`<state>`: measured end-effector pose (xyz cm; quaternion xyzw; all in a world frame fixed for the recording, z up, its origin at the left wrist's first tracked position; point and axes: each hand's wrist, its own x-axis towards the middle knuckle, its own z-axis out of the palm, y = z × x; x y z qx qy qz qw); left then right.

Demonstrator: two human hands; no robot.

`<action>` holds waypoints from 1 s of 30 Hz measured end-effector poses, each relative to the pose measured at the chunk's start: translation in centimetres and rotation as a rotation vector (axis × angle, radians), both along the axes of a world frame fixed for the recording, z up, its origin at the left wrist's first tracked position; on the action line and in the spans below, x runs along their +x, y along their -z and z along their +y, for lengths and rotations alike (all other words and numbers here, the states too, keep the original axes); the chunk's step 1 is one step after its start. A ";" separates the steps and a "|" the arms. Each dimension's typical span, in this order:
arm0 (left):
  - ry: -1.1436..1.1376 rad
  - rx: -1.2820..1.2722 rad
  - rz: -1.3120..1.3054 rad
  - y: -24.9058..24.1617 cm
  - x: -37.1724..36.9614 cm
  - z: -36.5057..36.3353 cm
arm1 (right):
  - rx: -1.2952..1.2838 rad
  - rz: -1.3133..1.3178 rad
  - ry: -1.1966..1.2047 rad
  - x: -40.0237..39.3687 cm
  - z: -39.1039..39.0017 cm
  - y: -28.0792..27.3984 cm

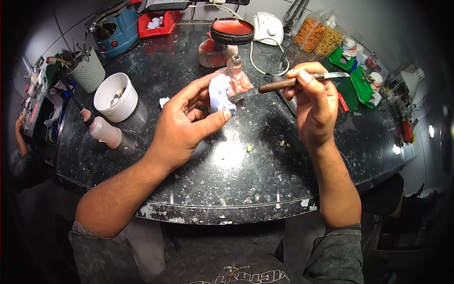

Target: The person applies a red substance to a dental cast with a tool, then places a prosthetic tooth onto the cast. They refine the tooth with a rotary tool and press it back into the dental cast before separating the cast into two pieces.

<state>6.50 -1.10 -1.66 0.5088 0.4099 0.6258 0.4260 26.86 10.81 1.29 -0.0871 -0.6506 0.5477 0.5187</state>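
Between the thumb and fingers of my left hand [182, 118] is a pale white-lilac moulded piece [220, 94], held above the dark speckled table. My right hand [316, 104] grips a knife-like tool [280, 85] with a brown handle; its handle end points left toward the piece and its metal blade points right. The tool and the piece are apart. Just behind the piece stands a small glass burner or bottle [235, 66] with a metal top, and pinkish-red material [242, 83] shows at its side.
A round dark pan of red material [232, 29] stands at the back. On the left are a white tub [116, 98], a pink bottle [106, 132] and a blue machine [113, 31]. Green trays [355, 85] lie right. Another person's arm [21, 137] shows far left.
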 end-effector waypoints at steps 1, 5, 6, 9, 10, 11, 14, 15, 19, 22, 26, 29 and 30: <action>0.000 0.000 0.000 0.0 0.0 0.0 | 0.006 -0.005 -0.004 0.0 0.1 0.0; 0.003 0.000 0.000 -0.1 0.0 0.0 | -0.005 -0.002 0.015 0.0 0.0 0.0; 0.002 -0.002 0.003 -0.1 0.0 0.0 | -0.005 -0.001 0.008 0.0 0.0 0.1; -0.003 0.010 0.012 0.1 0.0 0.0 | -0.008 0.003 -0.002 0.0 0.2 0.2; -0.002 0.010 0.012 0.0 0.0 0.0 | -0.011 0.006 -0.006 0.0 0.2 0.2; -0.001 0.003 0.011 -0.1 0.0 -0.1 | -0.011 0.006 -0.005 0.0 0.1 0.1; 0.002 -0.001 0.009 -0.1 0.0 -0.1 | -0.017 0.002 0.014 -0.2 -0.1 0.1; 0.004 0.001 0.006 -0.1 0.0 -0.1 | -0.014 -0.006 0.015 -0.2 -0.1 0.1; 0.006 0.008 -0.004 0.1 0.0 0.0 | -0.026 -0.012 0.005 -0.2 0.0 0.1; 0.008 0.014 -0.014 0.0 0.1 0.0 | -0.028 -0.008 0.017 -0.3 -0.1 0.1; 0.002 0.012 -0.006 0.1 0.0 0.0 | -0.027 -0.003 0.014 -0.1 0.0 0.1; 0.019 0.002 -0.023 0.1 0.1 -0.1 | -0.002 0.038 0.002 0.0 0.5 -0.1; 0.029 0.008 -0.050 0.0 0.2 0.0 | -0.019 0.089 0.067 -0.3 1.0 -0.4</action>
